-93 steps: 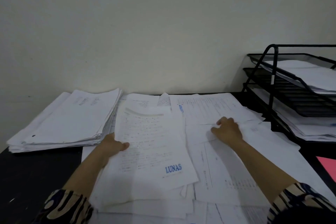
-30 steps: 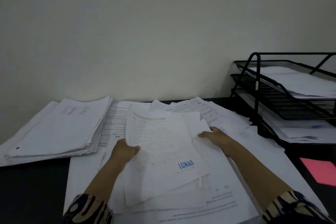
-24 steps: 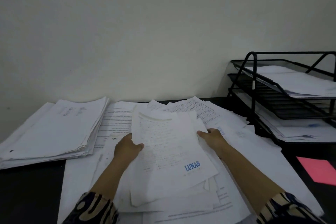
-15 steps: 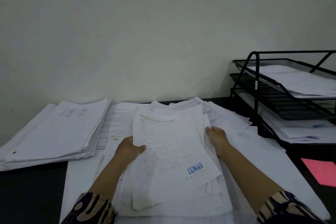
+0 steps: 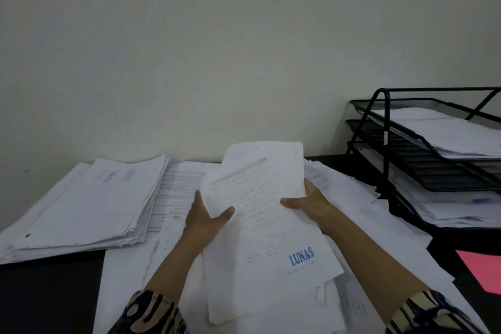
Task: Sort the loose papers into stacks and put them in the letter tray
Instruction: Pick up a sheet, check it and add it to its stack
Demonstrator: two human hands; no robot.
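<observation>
Centrally, both hands hold bundle of white printed sheets with blue "LUNAS" stamp, lifted off dark worktop. Left hand grips left edge, thumb on top; right hand grips right edge likewise. Black wire three-tier letter tray at right of frame, partly filled. Bundle looks light, floppy, slippery between sheets; best supported along both long edges.
</observation>
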